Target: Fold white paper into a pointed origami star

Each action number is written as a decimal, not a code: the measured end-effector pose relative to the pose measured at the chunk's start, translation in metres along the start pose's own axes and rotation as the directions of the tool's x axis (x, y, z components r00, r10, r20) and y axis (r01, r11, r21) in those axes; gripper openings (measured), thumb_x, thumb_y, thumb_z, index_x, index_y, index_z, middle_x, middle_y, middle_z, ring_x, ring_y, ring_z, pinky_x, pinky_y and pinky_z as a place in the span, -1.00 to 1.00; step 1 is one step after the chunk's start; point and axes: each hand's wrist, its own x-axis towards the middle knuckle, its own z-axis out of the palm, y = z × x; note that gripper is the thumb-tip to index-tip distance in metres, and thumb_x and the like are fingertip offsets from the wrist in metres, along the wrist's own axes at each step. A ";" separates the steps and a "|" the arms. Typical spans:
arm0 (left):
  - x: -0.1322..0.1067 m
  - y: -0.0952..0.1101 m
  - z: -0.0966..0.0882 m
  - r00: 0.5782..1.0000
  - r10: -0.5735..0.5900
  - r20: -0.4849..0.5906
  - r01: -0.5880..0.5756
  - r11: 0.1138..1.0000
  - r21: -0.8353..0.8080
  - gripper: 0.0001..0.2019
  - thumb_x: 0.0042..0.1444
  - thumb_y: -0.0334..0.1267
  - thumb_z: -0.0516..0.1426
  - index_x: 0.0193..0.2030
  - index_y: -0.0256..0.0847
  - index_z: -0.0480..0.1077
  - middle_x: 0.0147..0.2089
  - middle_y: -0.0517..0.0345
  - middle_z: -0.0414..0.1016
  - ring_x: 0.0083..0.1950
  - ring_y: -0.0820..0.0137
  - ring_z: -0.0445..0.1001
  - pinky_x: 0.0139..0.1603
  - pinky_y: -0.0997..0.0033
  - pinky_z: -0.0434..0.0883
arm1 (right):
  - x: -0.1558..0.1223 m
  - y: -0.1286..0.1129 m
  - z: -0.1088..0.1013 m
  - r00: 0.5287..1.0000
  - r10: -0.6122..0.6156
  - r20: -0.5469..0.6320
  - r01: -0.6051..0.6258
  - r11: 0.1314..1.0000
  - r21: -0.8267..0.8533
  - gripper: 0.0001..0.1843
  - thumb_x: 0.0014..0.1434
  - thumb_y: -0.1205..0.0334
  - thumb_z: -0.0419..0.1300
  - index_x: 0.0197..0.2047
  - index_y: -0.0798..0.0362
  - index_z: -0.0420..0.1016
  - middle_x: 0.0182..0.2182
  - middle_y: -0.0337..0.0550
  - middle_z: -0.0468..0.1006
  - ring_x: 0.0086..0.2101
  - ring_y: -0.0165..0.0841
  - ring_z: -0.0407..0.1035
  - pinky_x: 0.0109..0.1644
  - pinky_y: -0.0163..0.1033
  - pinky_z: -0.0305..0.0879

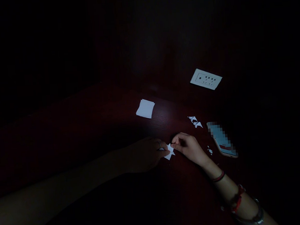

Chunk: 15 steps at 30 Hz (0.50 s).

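Observation:
A small white piece of folded paper (169, 155) lies on the dark reddish table between my hands, with pointed corners sticking out. My left hand (146, 154), wearing a ring and mostly in shadow, has its fingers closed on the paper's left side. From the right, my right hand (189, 146) pinches at the paper's upper right corner with thumb and finger. Bands circle the right wrist and forearm. Parts of the paper are hidden under the left fingers.
A stack of white paper squares (145, 109) lies farther back. To the right are folded white paper pieces (197, 124), tiny paper scraps (210, 150) and a phone (221, 140) with a lit screen. A white socket panel (201, 78) sits behind them. Surroundings are very dark.

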 end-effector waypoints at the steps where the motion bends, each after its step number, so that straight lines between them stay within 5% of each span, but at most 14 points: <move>1: 0.000 0.000 0.000 1.000 0.000 0.001 0.000 1.000 0.000 -0.64 0.03 -0.42 -0.04 0.01 -0.21 0.19 0.00 0.09 0.24 -0.02 0.29 0.19 -0.04 0.31 0.14 | -0.002 -0.002 -0.001 0.999 -0.044 -0.009 0.044 0.999 -0.032 -0.95 0.02 0.33 0.11 -0.43 0.11 0.39 -0.50 -0.23 0.33 -0.46 -0.47 0.23 -0.39 -0.39 0.16; 6: 0.002 0.002 -0.003 1.000 -0.007 0.002 0.007 1.000 0.017 -0.64 0.03 -0.43 -0.04 0.02 -0.23 0.18 0.00 0.08 0.24 -0.02 0.29 0.19 -0.03 0.31 0.14 | -0.011 -0.007 -0.011 0.950 -0.265 0.166 0.294 0.938 -0.184 -0.78 0.09 0.41 0.00 -0.25 0.04 0.42 -0.36 -0.17 0.34 -0.35 -0.46 0.26 -0.28 -0.38 0.19; 15: 0.001 0.002 -0.003 1.000 0.003 0.007 -0.004 0.999 0.045 -0.66 0.06 -0.41 -0.05 0.02 -0.26 0.19 0.02 0.06 0.24 -0.01 0.28 0.18 -0.01 0.31 0.13 | -0.015 -0.006 -0.016 0.908 -0.337 0.249 0.394 0.890 -0.229 -0.68 0.14 0.37 -0.06 -0.05 0.01 0.33 -0.19 -0.13 0.36 -0.21 -0.40 0.27 -0.13 -0.28 0.24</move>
